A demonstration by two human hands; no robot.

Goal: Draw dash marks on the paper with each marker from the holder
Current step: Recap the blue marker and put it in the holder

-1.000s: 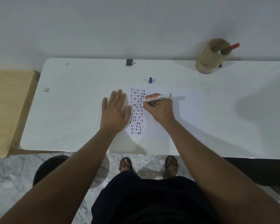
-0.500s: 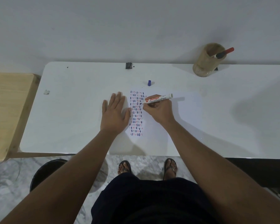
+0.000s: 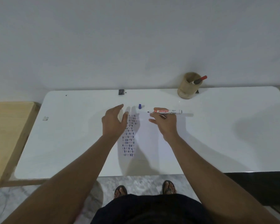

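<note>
Your right hand loosely pinches the uncapped marker, left hand open and empty, so careful, its tip could smear the paper.

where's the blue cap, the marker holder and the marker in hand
blue cap (image 3: 140, 106), head view, middle of the cap's side
marker holder (image 3: 185, 91), head view, its outer wall
marker (image 3: 168, 111), head view, labelled barrel, held by the right hand (image 3: 166, 125)
</note>
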